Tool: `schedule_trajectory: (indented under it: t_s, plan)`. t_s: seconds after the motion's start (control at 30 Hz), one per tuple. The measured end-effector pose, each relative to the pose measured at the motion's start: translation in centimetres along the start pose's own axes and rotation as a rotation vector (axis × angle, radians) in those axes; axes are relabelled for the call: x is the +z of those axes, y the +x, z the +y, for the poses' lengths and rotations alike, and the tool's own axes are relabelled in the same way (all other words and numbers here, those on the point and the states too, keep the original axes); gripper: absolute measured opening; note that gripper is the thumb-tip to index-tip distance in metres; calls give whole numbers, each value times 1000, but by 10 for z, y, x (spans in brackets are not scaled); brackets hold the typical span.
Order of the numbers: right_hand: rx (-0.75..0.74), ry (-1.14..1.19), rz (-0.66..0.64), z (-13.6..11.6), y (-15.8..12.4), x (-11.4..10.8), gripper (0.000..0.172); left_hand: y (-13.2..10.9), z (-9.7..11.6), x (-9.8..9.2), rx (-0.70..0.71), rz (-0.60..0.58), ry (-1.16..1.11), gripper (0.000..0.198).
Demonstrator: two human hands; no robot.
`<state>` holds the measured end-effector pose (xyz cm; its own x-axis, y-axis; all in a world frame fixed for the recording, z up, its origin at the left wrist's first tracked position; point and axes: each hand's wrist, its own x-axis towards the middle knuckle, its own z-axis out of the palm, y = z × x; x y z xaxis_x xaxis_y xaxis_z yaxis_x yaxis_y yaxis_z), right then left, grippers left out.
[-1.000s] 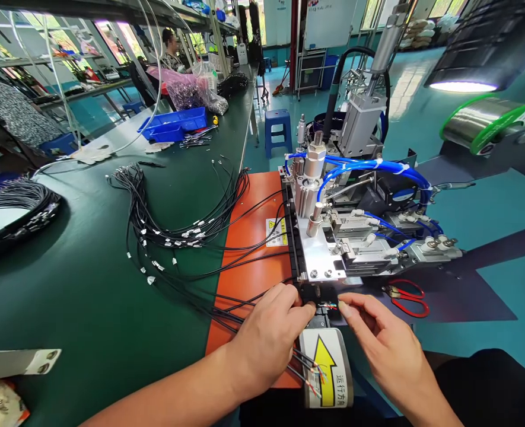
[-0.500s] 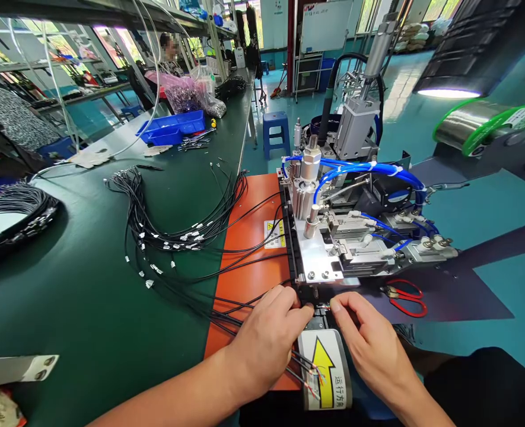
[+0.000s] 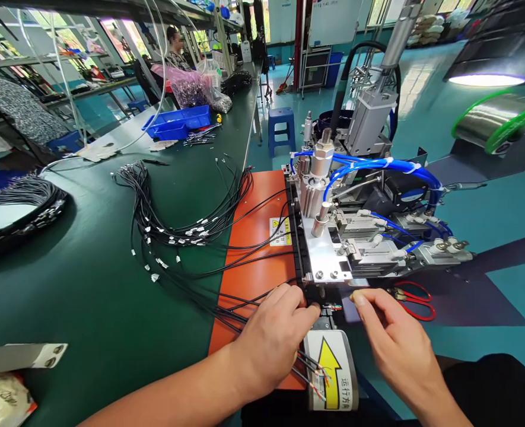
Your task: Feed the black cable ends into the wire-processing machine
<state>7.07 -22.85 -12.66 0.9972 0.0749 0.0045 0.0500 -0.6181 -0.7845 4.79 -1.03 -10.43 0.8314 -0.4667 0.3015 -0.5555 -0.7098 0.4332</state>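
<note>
- Tabletop (image 3: 88, 308), green: fills the left side, its long edge running away from the person.
- Machine (image 3: 333, 243), metal: right of the tabletop, its near end just ahead of both hands; blue hoses (image 3: 380, 162) arch over it.
- Orange panel (image 3: 257, 207): between green surface and machine, several black cables lying across it.
- Cable bundle (image 3: 186, 236), black, white-tagged: curved on the tabletop, near strands running rightward and slightly toward the person.
- Left hand (image 3: 277, 335): back upward, grip clamped on a cable end (image 3: 334, 307); the exact contact is hidden by the thumb.
- Right hand (image 3: 398, 338): thumb and forefinger tips together, apart from the wires; cannot tell whether anything small sits between them.
- Yellow arrow (image 3: 332, 386): on a white label nearer the person, pointing forward, away from the body.
- Red-handled cutters (image 3: 416, 300): just beyond the right hand, handles to the right.
- Stripped strands (image 3: 310, 360): emerging below the left hand over the label, tips rightward and toward the person.
- Coloured wires of the cable end: at the machine's near end, just right of the left thumb; long axis crosswise and roughly level, tips pointing right, toward the other hand.
</note>
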Motion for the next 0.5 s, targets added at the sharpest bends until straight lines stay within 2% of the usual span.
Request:
schedule_trajectory:
  t_s: [0.2,0.5]
  plan:
    - [-272,100,-71,-10,3,0,12,1,0,1,-14,-9,8,34]
    - [-310,61,-35,-3,5,8,14,0,-1,0,-13,-17,15,34]
